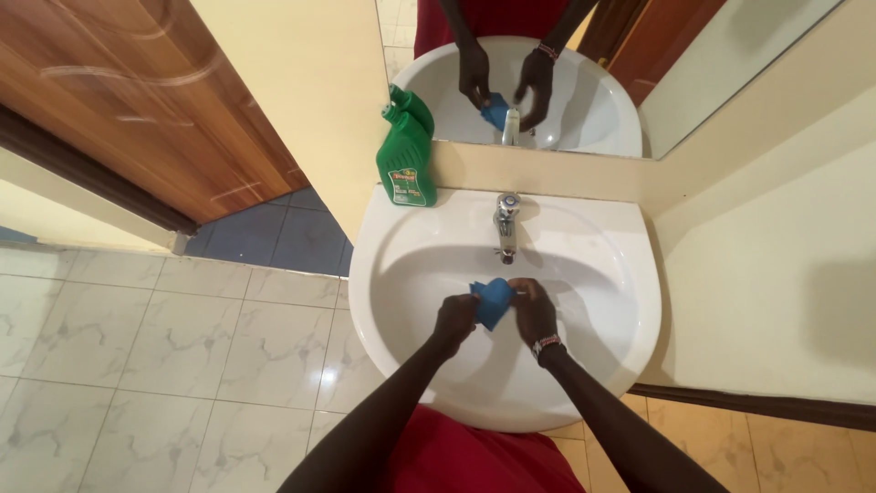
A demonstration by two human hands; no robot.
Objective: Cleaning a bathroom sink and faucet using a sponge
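Over the bowl of a white wash basin (602,274), both my hands hold a small blue cloth (494,299). My left hand (453,321) grips its left side and my right hand (533,310) grips its right side; a beaded band sits on that wrist. The cloth is bunched between the fingers, just below the spout of the chrome tap (505,224). No water is seen running.
A green plastic bottle (407,164) stands on the basin's back left corner against the wall. A mirror (547,64) above reflects the hands and basin. A wooden door (137,100) is at the left, with pale tiled floor (164,347) below.
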